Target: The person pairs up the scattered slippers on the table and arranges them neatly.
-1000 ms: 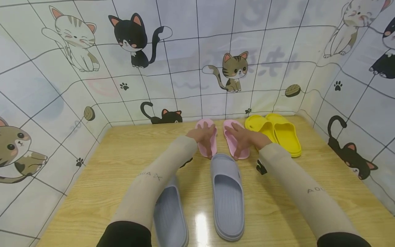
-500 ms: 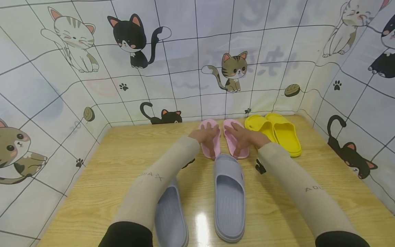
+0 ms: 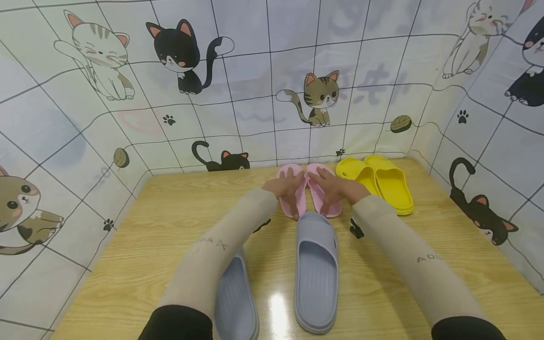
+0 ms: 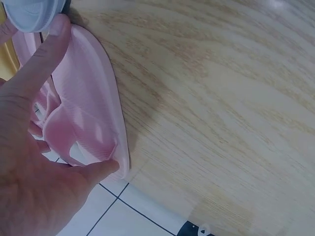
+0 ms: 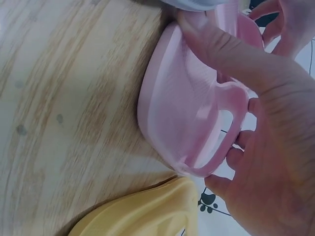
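Fingers of both hands curl around the pink slippers at the table's (image 3: 170,208) far edge: left hand (image 3: 285,188) gripping the left pink slipper (image 3: 297,200), right hand (image 3: 335,189) the right one (image 3: 318,194). Since a second ago the gap has closed; they now nearly touch, paired beside the yellow slippers (image 3: 382,182).

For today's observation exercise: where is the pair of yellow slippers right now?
In the head view the yellow slippers sit side by side at the table's far right, against the cat-print wall, just right of the pink slippers.
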Tool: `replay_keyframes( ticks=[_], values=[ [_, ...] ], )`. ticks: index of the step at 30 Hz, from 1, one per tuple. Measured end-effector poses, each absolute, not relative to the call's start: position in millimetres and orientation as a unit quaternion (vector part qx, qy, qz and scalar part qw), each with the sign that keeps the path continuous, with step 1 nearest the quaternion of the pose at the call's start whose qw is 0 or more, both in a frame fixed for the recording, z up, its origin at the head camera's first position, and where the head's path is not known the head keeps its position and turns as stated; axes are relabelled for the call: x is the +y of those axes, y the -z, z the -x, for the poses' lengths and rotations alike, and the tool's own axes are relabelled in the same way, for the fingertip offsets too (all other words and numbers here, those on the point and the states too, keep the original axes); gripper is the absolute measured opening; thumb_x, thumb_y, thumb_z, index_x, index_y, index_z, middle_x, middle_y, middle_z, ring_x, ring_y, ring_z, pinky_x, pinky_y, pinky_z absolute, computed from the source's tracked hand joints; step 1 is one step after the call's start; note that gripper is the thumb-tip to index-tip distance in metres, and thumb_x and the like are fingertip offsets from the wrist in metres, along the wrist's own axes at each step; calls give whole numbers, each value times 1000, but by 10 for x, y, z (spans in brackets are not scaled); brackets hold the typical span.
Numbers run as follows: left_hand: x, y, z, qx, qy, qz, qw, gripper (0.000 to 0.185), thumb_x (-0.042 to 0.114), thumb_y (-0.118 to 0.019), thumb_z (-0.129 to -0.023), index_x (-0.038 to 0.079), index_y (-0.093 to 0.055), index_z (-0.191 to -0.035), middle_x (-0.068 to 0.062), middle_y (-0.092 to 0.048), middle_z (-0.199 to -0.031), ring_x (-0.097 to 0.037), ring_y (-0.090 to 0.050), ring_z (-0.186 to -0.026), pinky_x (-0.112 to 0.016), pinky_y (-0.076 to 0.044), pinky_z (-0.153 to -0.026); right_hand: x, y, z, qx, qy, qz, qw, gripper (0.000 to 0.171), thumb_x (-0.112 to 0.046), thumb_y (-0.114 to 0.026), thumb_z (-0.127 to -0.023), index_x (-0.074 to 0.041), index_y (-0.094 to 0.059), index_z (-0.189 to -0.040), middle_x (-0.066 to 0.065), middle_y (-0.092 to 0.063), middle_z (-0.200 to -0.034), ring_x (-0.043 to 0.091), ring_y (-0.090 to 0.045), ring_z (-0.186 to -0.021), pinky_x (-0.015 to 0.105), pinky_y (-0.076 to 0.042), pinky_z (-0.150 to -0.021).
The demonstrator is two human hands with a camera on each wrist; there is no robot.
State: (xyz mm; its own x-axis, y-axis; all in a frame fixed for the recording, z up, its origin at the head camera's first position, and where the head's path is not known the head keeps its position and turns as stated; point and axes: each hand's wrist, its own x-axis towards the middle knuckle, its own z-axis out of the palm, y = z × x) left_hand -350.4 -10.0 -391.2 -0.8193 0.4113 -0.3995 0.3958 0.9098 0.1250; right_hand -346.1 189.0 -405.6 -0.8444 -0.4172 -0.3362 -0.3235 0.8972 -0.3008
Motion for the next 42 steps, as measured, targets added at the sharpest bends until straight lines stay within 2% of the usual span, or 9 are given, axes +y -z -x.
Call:
replay_keyframes(
  ticks=[8,14,18,23,25,28,32,39,42],
  values=[
    [-141,3934,3508,953,-49,-218,205,145,49,-97,-65,28,4,-167,-14,14,-174,-40,4,-162,-65,-19,-126,1881,4084,3486,954,100,197,201,134,-27,-94,-73,-25,1,-168,19,17,-173,43,13,-160,70,-16,-124],
    [-158,3904,3527,954,-62,-215,198,137,53,-92,-71,29,2,-168,-13,10,-175,-39,1,-162,-68,-20,-124,1902,4032,3483,949,123,204,206,132,-25,-93,-74,-23,0,-168,20,18,-172,44,14,-159,70,-12,-125],
    [-167,3877,3544,951,-80,-228,194,129,57,-85,-78,21,1,-168,-17,7,-175,-40,2,-162,-68,-16,-126,1914,3979,3475,947,131,211,205,130,-23,-90,-76,-21,2,-168,23,17,-172,45,13,-159,72,-15,-124],
    [-189,3883,3576,943,-115,-248,188,114,58,-70,-92,10,1,-167,-25,8,-172,-44,5,-161,-63,-7,-129,1951,3944,3443,948,115,230,187,123,-12,-82,-79,-10,3,-166,30,16,-169,52,11,-157,79,-11,-119],
    [-214,3859,3566,940,-129,-257,182,109,57,-65,-95,8,0,-167,-26,5,-172,-46,4,-160,-62,-6,-130,1976,3927,3409,953,109,230,167,119,-9,-81,-81,-7,2,-166,32,15,-168,55,5,-156,78,-14,-119],
    [-282,3794,3509,935,-149,-273,172,106,57,-63,-96,6,-2,-166,-24,-1,-173,-47,1,-160,-62,-7,-130,2016,3882,3317,962,102,217,129,110,-12,-78,-87,-7,-2,-166,33,10,-169,57,-22,-152,71,-32,-117],
    [-422,3692,3357,930,-157,-286,167,104,57,-62,-97,9,-3,-167,-21,-4,-174,-44,-2,-161,-60,-12,-130,2039,3809,3108,965,101,228,84,91,-21,-73,-95,-10,-17,-166,32,-8,-170,54,-52,-134,61,-53,-103],
    [-771,3587,2983,934,-141,-294,145,98,57,-67,-95,19,-13,-168,-22,-13,-173,-49,-13,-158,-60,-17,-129,2000,3736,2615,936,166,306,55,69,-19,-69,-99,-8,-37,-160,18,-40,-164,42,-51,-140,61,-45,-112],
    [-973,3547,2797,939,-126,-290,135,94,56,-69,-95,20,-20,-167,-21,-19,-172,-48,-17,-158,-60,-20,-128,1975,3734,2437,930,180,317,52,58,-25,-64,-102,-6,-46,-154,18,-51,-157,41,-52,-140,61,-43,-114]
  ],
)
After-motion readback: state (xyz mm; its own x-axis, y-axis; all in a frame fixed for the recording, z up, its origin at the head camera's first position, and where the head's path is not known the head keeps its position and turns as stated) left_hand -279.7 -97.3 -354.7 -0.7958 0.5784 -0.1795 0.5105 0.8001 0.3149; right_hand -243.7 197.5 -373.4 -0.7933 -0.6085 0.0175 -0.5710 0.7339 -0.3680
